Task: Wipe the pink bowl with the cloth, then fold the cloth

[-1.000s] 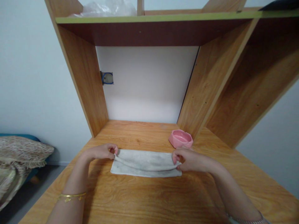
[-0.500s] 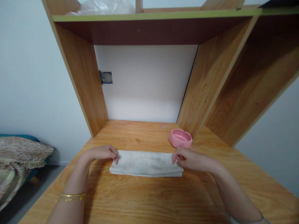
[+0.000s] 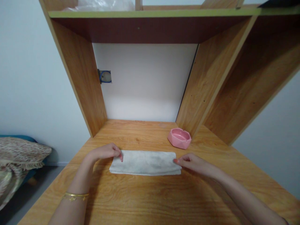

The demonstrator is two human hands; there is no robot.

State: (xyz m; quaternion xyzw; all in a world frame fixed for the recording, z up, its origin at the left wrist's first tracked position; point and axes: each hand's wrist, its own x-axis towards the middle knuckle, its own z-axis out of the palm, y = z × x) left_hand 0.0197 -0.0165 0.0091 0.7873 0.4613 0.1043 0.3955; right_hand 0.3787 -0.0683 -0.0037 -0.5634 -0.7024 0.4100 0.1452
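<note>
A greyish-white towel (image 3: 146,163), folded into a long strip, lies crosswise on the wooden desk. My left hand (image 3: 111,152) is at the strip's far left corner, its fingers curled closed over the edge with the fingertips on the fabric. At the right end, my right hand (image 3: 190,162) has thumb and forefinger closed together on the towel's side edge. Part of each grip is hidden by the fingers. Folded layers show along the near edge. A pink faceted ashtray (image 3: 179,138) stands just beyond my right hand, apart from it.
Wooden side panels (image 3: 203,84) rise at both sides of the desk (image 3: 140,200). Overhead runs a shelf with a yellow-green edge (image 3: 150,14), bearing a clear plastic bag (image 3: 105,5). An uncovered socket box (image 3: 105,76) sits in the back wall. A fringed blanket (image 3: 21,156) lies at left.
My right hand has slid from the towel's far right corner down to its side edge, clear of the ashtray. My left hand has shifted slightly inward. The view has moved a little.
</note>
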